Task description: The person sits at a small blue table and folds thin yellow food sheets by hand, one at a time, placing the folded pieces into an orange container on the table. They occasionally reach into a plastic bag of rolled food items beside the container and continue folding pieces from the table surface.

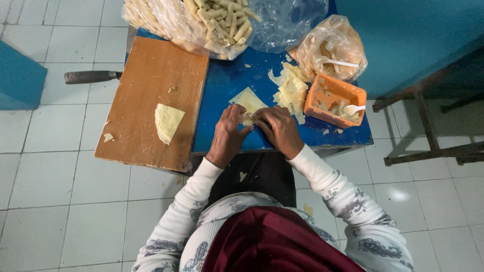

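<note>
A person sits at a small blue table and looks down at both hands. The left hand and the right hand sit close together near the front edge of the table. Between them is a thin pale wrapper sheet. The fingers of both hands are curled down together and pinch the near end of the sheet. That end is mostly hidden under the fingers, so it is hard to see how it is folded or what is inside.

Just to the right of the sheet is a messy pile of more wrappers. Next to that is an orange tub with a white spoon in it. The food in the tub is hard to make out.

Behind the tub is a crinkly plastic bag with a white fork inside. At the top, a big clear bag of finished rolls is cut off by the edge of the picture.

On the left is a wooden board with one folded wrapper piece on it. A dark handle sticks out from behind the board, and the rest of that tool is hidden.
</note>
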